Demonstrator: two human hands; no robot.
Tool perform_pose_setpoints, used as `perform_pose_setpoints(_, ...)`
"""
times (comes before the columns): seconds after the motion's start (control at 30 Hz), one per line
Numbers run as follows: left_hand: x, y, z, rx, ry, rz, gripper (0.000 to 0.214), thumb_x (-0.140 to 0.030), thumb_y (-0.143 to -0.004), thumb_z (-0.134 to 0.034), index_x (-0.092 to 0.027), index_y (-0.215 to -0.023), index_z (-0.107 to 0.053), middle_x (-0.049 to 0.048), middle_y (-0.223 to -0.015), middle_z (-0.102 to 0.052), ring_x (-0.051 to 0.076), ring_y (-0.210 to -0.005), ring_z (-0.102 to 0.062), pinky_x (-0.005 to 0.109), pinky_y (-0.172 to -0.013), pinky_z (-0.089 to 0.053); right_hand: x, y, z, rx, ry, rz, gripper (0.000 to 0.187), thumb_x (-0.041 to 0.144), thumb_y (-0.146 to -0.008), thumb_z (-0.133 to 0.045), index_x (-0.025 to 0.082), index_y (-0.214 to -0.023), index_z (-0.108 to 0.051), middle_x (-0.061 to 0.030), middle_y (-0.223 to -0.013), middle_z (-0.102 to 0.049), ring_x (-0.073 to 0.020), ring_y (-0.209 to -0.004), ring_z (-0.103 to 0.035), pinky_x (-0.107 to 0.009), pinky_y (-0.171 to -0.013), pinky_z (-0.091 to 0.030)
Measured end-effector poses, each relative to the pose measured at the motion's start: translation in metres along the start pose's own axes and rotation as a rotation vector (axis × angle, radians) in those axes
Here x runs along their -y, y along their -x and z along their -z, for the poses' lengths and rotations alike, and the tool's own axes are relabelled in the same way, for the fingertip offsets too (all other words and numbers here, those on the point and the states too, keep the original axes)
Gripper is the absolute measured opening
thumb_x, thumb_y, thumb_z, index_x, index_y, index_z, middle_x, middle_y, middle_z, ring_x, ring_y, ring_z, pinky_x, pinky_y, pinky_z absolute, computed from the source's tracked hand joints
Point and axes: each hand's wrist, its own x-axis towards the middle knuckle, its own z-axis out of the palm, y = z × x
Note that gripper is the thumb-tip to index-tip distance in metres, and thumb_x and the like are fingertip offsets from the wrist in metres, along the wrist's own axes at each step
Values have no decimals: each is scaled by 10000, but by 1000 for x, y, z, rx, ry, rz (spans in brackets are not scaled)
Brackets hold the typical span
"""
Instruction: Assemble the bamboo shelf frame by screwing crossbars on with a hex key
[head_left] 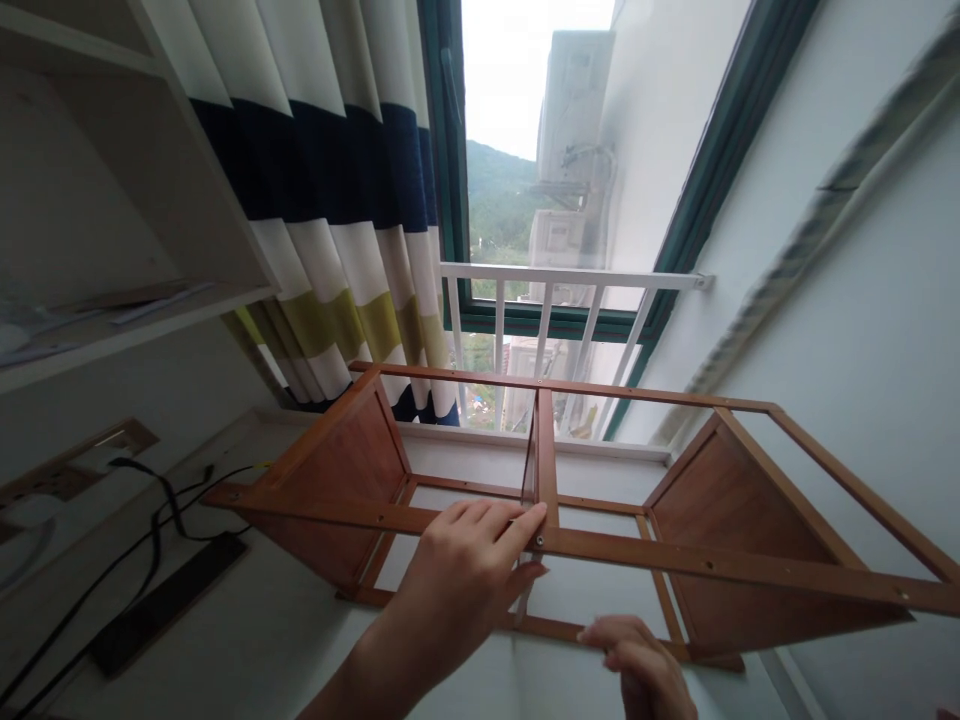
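Note:
A reddish-brown wooden shelf frame (645, 548) spans the middle of the view, with solid panels at both ends and open sides. Across it runs a middle divider (548, 455), and a small metal screw head (539, 541) shows where the divider meets the near rail. My left hand (469, 565) is closed over the near rail beside that joint, fingers on top and thumb lower down. Below the rail and to the right, my right hand (643, 660) has its fingers curled together, apart from the rail. Whatever lies in its fingers, if anything, is hidden.
Behind the frame are a white railing (570, 274), a window and a striped curtain (315, 160). A white shelf unit (135, 330) juts in at left. Black cables (155, 540) and a dark strip (169, 600) lie at lower left. A white wall borders the right.

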Motion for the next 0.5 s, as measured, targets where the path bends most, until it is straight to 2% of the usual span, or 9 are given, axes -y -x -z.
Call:
perform_pose_setpoints(0.13, 5, -6, 7, 121, 3, 8, 338, -222, -775, -617, -186, -1097, -521, 41, -874, -658, 221, -750, -616, 326, -661, -463, -6, -4, -16, -25, 7, -174, 259, 247, -943, -274, 124, -1058, -471, -27, -667, -582, -127, -596, -587, -216, -543, -491)
perform_pose_setpoints(0.23, 7, -9, 12, 175, 14, 1, 342, -225, -787, -606, -201, -1114, -510, 35, -884, -645, 205, -771, -609, 298, -655, -461, -8, -11, -21, -31, -15, -201, 293, 222, -938, -258, 128, -1166, -416, 2, -647, -533, -121, -580, -552, -216, -547, -472)
perform_pose_setpoints(0.37, 7, -11, 16, 218, 13, 25, 325, -214, -817, -572, -228, -1130, -486, 21, -922, -631, 187, -814, -595, 299, -691, -459, -3, -20, -27, 56, -45, -219, 239, 150, -911, -299, 200, -1112, -419, 9, -707, -518, -109, -622, -528, -215, -595, -461)
perform_pose_setpoints(0.5, 6, -10, 16, 231, 23, 39, 324, -220, -830, -556, -246, -1140, -463, 12, -953, -621, 180, -850, -583, 312, -724, -459, 3, -28, -30, 131, -47, -245, 183, 131, -893, -337, 221, -1024, -428, 8, -734, -495, -107, -635, -498, -205, -578, -439)
